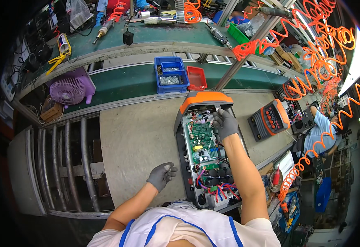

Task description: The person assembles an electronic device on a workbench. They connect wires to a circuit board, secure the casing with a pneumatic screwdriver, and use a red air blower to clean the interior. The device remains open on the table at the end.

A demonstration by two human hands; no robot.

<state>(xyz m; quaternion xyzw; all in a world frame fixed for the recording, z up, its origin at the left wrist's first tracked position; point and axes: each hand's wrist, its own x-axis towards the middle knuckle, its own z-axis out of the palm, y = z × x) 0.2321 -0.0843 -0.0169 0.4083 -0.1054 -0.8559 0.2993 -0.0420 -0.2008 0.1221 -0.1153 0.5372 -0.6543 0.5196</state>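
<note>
Our grey-gloved left hand [162, 176] hangs half-curled and empty beside the boxy open machine [206, 154], capped in smooth orange; our right hand [225, 123] bends over its far end, grip unclear. The machine lies on a flat tan surface [141, 131]; round steel rollers [69, 160] line its left, coiled orange hoses [328, 45] the room's right.

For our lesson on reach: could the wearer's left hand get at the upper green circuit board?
Probably yes: the left hand is near, and the circuit board lies exposed left of the right hand.

A pale worktop [141, 142] carries an opened machine [200, 151] and orange-edged unit [269, 120].
</note>
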